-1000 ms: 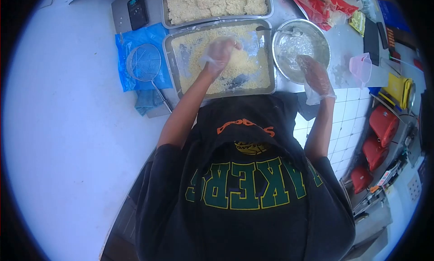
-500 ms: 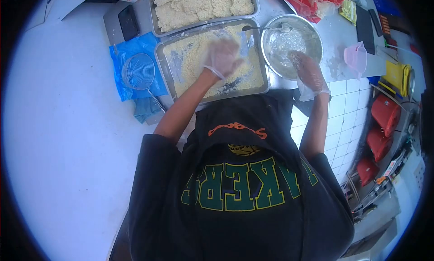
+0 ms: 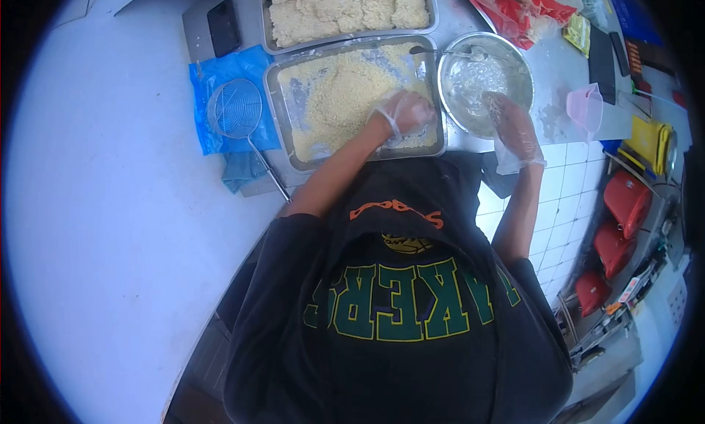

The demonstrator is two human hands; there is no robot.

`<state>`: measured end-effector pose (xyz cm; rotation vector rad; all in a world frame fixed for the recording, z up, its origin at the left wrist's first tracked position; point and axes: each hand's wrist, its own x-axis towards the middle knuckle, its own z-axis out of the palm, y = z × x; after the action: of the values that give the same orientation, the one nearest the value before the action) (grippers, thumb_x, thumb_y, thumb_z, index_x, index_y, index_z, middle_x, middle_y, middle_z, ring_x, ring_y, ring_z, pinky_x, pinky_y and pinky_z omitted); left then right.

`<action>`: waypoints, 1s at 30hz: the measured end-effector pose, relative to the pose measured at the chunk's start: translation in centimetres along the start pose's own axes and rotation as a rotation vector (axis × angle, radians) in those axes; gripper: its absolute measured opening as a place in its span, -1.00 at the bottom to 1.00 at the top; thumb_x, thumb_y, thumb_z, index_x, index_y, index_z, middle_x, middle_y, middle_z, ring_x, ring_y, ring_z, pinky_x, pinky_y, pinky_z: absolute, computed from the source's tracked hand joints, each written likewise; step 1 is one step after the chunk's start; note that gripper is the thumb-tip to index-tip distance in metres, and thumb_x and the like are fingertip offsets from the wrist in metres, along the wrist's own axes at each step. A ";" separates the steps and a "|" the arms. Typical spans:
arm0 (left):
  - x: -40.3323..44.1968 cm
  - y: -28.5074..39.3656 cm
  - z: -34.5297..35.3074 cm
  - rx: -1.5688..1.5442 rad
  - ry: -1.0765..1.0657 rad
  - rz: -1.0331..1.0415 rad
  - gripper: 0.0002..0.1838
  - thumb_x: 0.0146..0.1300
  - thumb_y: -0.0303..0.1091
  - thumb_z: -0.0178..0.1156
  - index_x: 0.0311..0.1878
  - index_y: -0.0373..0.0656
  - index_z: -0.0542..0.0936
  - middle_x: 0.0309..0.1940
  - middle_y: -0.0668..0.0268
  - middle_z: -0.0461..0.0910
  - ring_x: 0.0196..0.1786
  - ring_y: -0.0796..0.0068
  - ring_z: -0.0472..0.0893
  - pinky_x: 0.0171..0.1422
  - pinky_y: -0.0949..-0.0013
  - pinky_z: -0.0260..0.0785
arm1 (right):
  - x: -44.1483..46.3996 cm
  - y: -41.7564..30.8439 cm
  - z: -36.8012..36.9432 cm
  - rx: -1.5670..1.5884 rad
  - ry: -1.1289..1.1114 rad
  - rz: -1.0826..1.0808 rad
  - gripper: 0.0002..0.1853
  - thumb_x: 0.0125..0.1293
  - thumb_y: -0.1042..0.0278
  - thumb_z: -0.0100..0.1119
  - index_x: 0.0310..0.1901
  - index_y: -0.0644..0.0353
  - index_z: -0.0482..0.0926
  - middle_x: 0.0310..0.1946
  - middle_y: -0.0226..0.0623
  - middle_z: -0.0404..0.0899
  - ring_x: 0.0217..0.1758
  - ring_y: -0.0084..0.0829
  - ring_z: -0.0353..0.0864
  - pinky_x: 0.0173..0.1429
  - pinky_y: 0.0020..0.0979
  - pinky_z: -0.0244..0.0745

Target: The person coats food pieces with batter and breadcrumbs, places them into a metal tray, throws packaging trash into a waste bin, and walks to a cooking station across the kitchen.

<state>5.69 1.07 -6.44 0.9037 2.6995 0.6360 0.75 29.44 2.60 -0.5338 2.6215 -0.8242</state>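
Note:
My left hand [image 3: 405, 114], in a clear plastic glove, is down at the right side of a metal tray [image 3: 280, 123] of pale breadcrumbs [image 3: 344, 93]. Its fingers are curled closed, and whatever is in them is hidden. The crumbs are heaped mid-tray, with bare metal showing around them. My right hand [image 3: 514, 134], also gloved and smeared with something wet, is at the near right rim of a steel bowl [image 3: 448, 104]. Its fingers look stretched out and point into the bowl. A spoon [image 3: 440, 52] lies across the bowl's far rim, its handle reaching over the tray.
Behind is a second tray [image 3: 352, 36] full of crumb-coated pieces. To the left are a wire strainer [image 3: 235, 110] on a blue plastic bag [image 3: 202, 134] and a black phone [image 3: 224, 29]. A pink measuring jug [image 3: 585, 108] and a red bag [image 3: 507, 16] are on the right.
My left hand has moved right and nearer to me within the tray, and its fingers have curled in. More of the crumb heap now shows. My right hand has stayed at the bowl.

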 end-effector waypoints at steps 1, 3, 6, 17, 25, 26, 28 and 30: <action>0.1 -0.1 -0.8 -0.074 0.027 -0.037 -0.76 0.30 -0.14 0.08 -0.33 -0.06 0.62 -0.31 0.22 0.65 -0.20 0.21 0.63 -0.05 0.13 0.49 | -0.1 0.5 0.2 -0.024 0.011 -0.020 -0.66 0.28 0.47 0.03 0.09 0.25 0.54 -0.03 0.02 0.60 0.06 0.01 0.56 0.13 -0.20 0.44; -0.3 -0.4 -1.9 -0.143 0.060 -0.077 -0.75 0.29 -0.16 0.11 -0.40 -0.09 0.61 -0.38 0.19 0.64 -0.29 0.19 0.64 -0.13 0.14 0.51 | -0.1 0.9 0.0 -0.048 0.024 -0.047 -0.66 0.27 0.48 0.03 0.09 0.25 0.54 -0.03 0.02 0.60 0.06 0.01 0.56 0.13 -0.21 0.44; -2.8 -1.3 -3.0 -0.142 0.296 -0.138 -0.74 0.32 -0.18 0.09 -0.37 -0.14 0.60 -0.42 0.15 0.63 -0.36 0.13 0.60 -0.19 0.10 0.47 | -0.1 0.6 -0.3 0.003 0.036 -0.054 -0.64 0.25 0.50 0.03 0.10 0.25 0.53 -0.03 0.03 0.60 0.06 0.03 0.56 0.13 -0.21 0.44; -12.3 -3.1 -4.9 -1.247 0.834 -0.698 -0.56 0.44 -0.04 -0.15 -0.40 -0.20 0.43 -0.51 0.20 0.52 -0.30 0.27 0.55 0.01 0.21 0.34 | 1.1 -0.8 0.2 0.010 -0.015 -0.018 -0.65 0.26 0.48 0.05 0.09 0.29 0.53 -0.01 0.05 0.59 0.08 0.03 0.55 0.15 -0.19 0.42; -7.7 -6.1 -3.6 0.141 0.536 -0.548 -0.45 0.42 0.00 -0.18 0.33 -0.12 0.39 0.25 0.06 0.45 0.30 -0.08 0.37 0.40 -0.04 0.11 | 0.6 0.5 0.8 -0.040 -0.001 -0.064 -0.68 0.34 0.42 0.04 0.09 0.29 0.54 -0.01 0.05 0.59 0.07 0.01 0.57 0.15 -0.22 0.43; -7.9 -6.2 -3.3 0.129 0.536 -0.552 -0.45 0.42 0.00 -0.18 0.33 -0.12 0.39 0.25 0.06 0.45 0.30 -0.08 0.37 0.40 -0.04 0.11 | 0.2 0.6 0.6 -0.055 -0.011 -0.053 -0.68 0.34 0.41 0.04 0.09 0.29 0.54 -0.01 0.05 0.59 0.07 0.01 0.57 0.14 -0.23 0.43; -8.5 -6.1 -3.7 0.073 0.308 -0.604 -0.40 0.40 -0.01 -0.16 0.40 -0.14 0.30 0.42 0.06 0.24 0.45 -0.06 0.19 0.49 -0.09 -0.07 | 0.5 -0.8 -0.4 -0.026 -0.025 0.014 -0.68 0.34 0.40 0.04 0.09 0.29 0.54 -0.02 0.05 0.59 0.07 0.00 0.57 0.14 -0.22 0.43; -8.9 -5.6 -3.7 0.176 0.234 -0.627 -0.39 0.40 -0.03 -0.16 0.41 -0.16 0.27 0.44 0.10 0.20 0.47 -0.04 0.17 0.50 -0.11 -0.09 | 0.7 -1.8 -0.4 0.023 -0.018 0.060 -0.68 0.34 0.40 0.04 0.09 0.29 0.54 -0.02 0.05 0.59 0.07 0.00 0.57 0.13 -0.22 0.43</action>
<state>8.57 -9.64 -5.17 -0.0249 3.0377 0.3842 0.40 27.96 3.88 -0.4525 2.5952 -0.8265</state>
